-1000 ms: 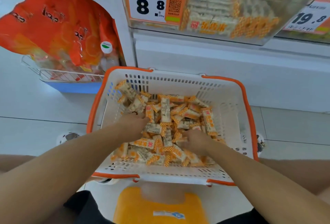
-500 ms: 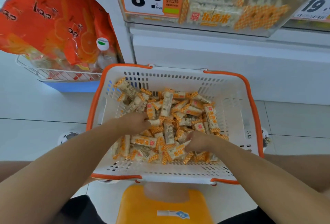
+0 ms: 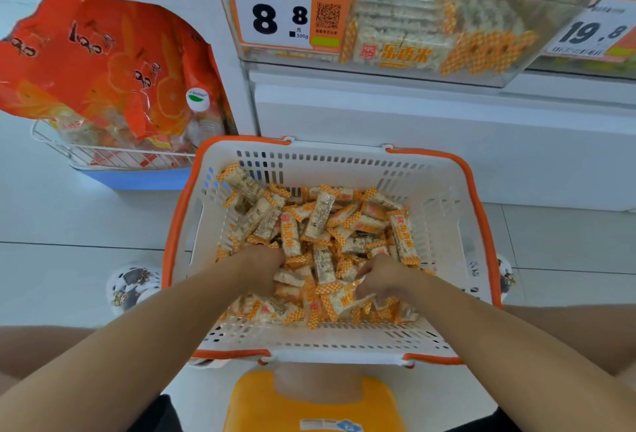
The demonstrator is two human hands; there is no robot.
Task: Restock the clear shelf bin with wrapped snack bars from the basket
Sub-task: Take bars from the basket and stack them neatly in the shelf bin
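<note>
Lying in a loose heap, the wrapped snack bars [image 3: 320, 221] fill the floor of the basket [image 3: 444, 197], a white slotted one with orange rims and handles, which stands on the pale tiled floor [image 3: 69, 225] right in front of you. Most bars have clear wrappers with orange checkered ends, and they point in all directions.

Your left hand [image 3: 261, 268] is pushed down into the near left part of the heap; its fingers are curled into the bars and partly hidden, so you cannot tell for sure if it holds one. Your right hand [image 3: 382, 277] is at the near right part, and its fingers are curled round one bar [image 3: 344, 299] that sticks out toward the middle of the basket.

Above and behind the basket you see the clear shelf bin [image 3: 395, 29], already stacked with the same kind of bars in rows. On its front there is a price tag [image 3: 289, 12] with the big figures 8 8 and a QR code. A second tag [image 3: 595, 32], reading 19.8, is on the next bin to the right.

To the left, orange snack bags [image 3: 103, 67] stand in a wire rack [image 3: 113, 156].
</note>
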